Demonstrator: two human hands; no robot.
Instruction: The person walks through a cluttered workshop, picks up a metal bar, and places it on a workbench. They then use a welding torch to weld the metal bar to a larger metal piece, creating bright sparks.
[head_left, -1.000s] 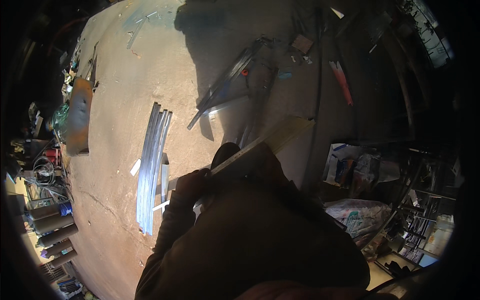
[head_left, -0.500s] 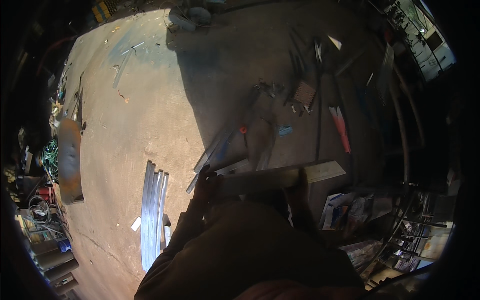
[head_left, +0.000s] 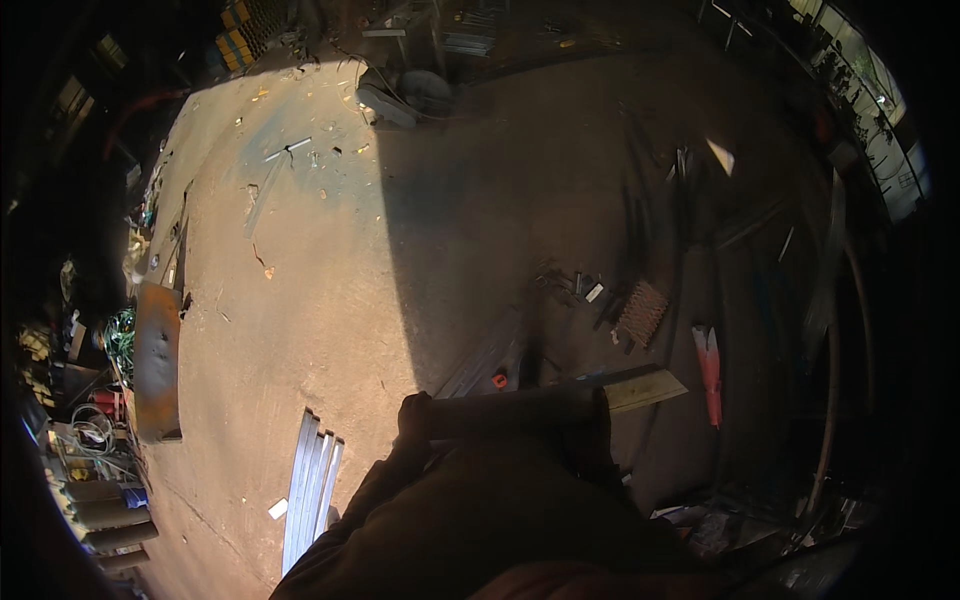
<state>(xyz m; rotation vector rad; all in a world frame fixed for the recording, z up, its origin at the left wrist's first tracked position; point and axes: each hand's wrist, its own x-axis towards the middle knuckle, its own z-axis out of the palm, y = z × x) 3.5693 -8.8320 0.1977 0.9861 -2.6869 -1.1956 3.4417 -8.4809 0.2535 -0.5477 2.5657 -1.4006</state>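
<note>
In front of my body I hold a long metal bar (head_left: 645, 390) crosswise. Its right end is cut at a slant and catches the light, while the rest lies in deep shade. My left hand (head_left: 414, 412) is closed around the bar's left end. Farther right, my right hand (head_left: 600, 412) grips it short of the slanted end; its fingers are mostly lost in the dark. Just beyond the bar, a small orange-red round object (head_left: 500, 381) lies on the floor.
Several long silvery metal bars (head_left: 312, 490) lie on the sunlit floor at my left. A rusty curved metal sheet (head_left: 158, 360) is farther left, beside cluttered scrap. On the shaded right lie a ridged brown piece (head_left: 642, 312) and a red-and-white cone-shaped object (head_left: 708, 375).
The view has tilted up, so the floor things appear lower. The bar, still in both hands, has come nearer my body and sits lower in the picture.
</note>
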